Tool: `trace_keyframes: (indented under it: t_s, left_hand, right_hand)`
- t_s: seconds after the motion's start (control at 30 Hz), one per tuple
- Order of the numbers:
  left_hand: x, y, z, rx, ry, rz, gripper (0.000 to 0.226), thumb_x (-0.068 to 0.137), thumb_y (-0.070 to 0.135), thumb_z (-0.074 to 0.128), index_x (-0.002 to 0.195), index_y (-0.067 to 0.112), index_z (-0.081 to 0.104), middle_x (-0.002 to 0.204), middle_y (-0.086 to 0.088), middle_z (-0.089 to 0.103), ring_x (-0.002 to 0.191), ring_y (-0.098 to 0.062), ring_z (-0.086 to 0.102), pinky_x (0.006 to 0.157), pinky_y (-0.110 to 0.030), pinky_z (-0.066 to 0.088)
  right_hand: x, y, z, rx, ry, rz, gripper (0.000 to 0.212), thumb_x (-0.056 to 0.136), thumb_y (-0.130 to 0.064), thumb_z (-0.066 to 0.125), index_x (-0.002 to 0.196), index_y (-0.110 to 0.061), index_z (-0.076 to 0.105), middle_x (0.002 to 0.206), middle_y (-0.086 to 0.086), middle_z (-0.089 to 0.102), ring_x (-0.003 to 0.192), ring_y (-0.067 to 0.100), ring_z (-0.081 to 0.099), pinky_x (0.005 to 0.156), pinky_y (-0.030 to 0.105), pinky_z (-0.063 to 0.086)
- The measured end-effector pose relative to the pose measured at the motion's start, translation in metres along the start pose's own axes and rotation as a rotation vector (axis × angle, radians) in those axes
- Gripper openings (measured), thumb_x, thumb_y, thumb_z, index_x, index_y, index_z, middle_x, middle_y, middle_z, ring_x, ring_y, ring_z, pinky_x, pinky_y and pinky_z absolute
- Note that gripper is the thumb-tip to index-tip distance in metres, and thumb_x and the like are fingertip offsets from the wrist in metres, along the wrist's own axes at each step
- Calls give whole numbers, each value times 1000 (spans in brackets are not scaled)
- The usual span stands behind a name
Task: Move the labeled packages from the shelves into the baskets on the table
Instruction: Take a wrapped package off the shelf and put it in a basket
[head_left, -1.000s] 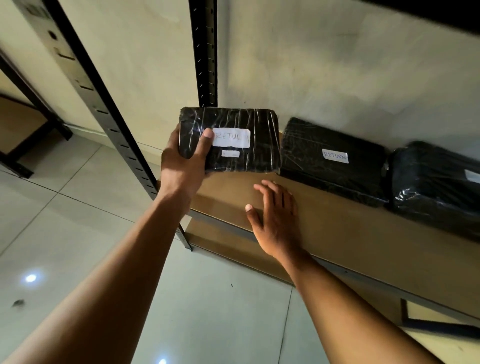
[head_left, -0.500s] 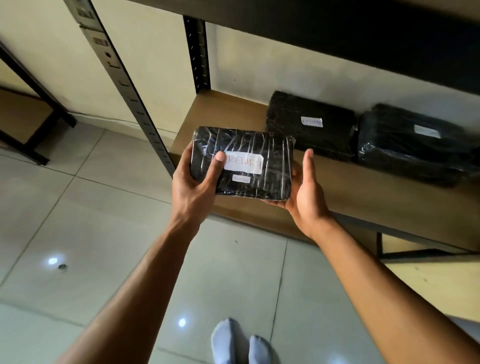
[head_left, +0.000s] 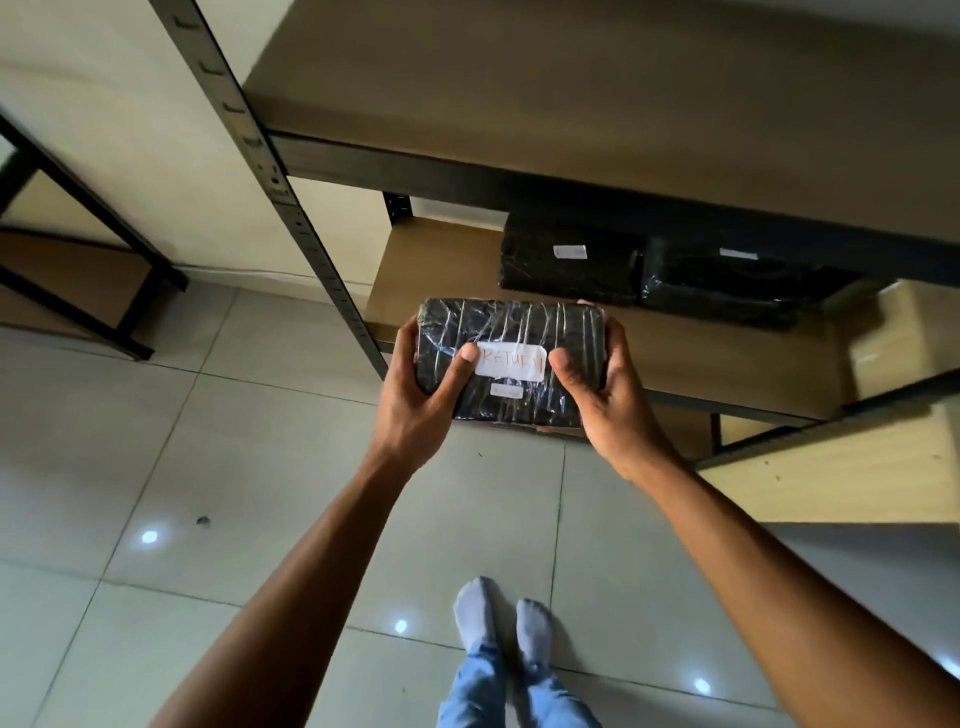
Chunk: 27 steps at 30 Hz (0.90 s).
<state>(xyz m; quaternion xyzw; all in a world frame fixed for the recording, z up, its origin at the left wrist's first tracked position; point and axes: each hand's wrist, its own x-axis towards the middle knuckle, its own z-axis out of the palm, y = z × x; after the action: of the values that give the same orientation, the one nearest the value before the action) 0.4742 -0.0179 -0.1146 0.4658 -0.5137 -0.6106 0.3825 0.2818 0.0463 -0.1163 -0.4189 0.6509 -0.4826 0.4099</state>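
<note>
The package — black, film-wrapped, flat — sits at the centre of the frame, carried between both hands in front of the lower shelf and, in my judgement, lifted off its board. The left hand clamps the package's left end, with the thumb laid on the front face and the fingers curled round the back. The right hand mirrors this on the right end, its thumb pressed beside the white label. Both thumbs stop at the label's edges, so the handwritten word, apparently RETURN, shows face-up — the hold seems chosen to keep it readable for sorting. A two-handed grip also suits slippery film.

A second package and a third package lie side by side at the back of the shelf, upper right of centre, each with a small white label. Neither has been moved yet. No basket is in view. A pale wooden surface at the right edge may be the table, but I cannot confirm it. Feet in socks stand at bottom centre.
</note>
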Motion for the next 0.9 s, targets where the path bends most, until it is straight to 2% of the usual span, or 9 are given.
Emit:
trace_keyframes:
  t_s: [0.03,0.17,0.3,0.37,0.4,0.47,0.53,0.67,0.9]
  left_hand:
    - [-3,11,1,20,-18,23,49,96,19,64,138,10,40,115,-10,69,102,-24,72,77,-34,61]
    - [-8,45,4,56,-55,87,54,97,20,63,143,12,35,119,-8,68,103,-22,72,78,-40,62]
    - [-6,65,8,77,-68,127,57,97,23,63,145,14,34,120,-8,68,103,-21,72,79,-41,62]
    - [-4,71,8,90,-79,127,61,97,26,63,148,18,32,121,-8,67,103,-21,72,79,-40,62]
    - [-4,73,8,92,-86,115,61,96,27,63,148,20,32,121,-8,68,103,-21,72,79,-40,62]
    - [-3,77,6,71,-99,66,56,96,28,65,144,21,37,119,-7,69,102,-22,73,80,-43,62]
    - [-1,79,3,52,-106,-15,50,94,32,68,137,21,44,115,-8,72,99,-24,74,81,-49,61]
    - [3,87,0,114,-131,-165,46,91,39,70,128,25,48,116,-9,72,94,-27,75,71,-53,62]
    - [10,99,0,204,-133,-303,39,92,36,69,123,21,51,112,-7,71,91,-27,74,65,-50,63]
  right_hand:
    - [-4,-11,-3,3,3,-16,56,93,-33,64,142,-24,37,123,-7,66,112,7,66,95,29,55]
    - [-11,-42,-12,-4,49,-47,59,92,-35,68,141,-26,38,127,-6,65,118,12,65,101,44,54]
    - [-10,-62,-19,10,70,-43,59,93,-35,69,142,-21,39,126,-4,67,117,14,66,101,50,53]
    - [-10,-70,-21,42,59,-21,57,93,-36,69,140,-25,40,126,-4,67,114,16,67,95,53,56]
    - [-10,-73,-21,69,45,11,55,93,-37,68,139,-28,40,125,-4,67,111,17,69,88,53,59]
    - [-12,-81,-21,153,7,112,52,93,-38,67,137,-34,39,126,-3,66,102,17,73,65,47,61]
    - [-14,-87,-21,220,-14,204,49,94,-38,66,135,-35,40,126,0,66,97,19,74,53,37,57]
    - [-16,-89,-18,306,-28,347,46,96,-38,64,136,-31,41,125,3,67,100,28,72,48,30,53]
    - [-17,-90,-11,369,-1,491,50,95,-36,65,137,-18,43,119,13,68,78,21,73,46,29,52]
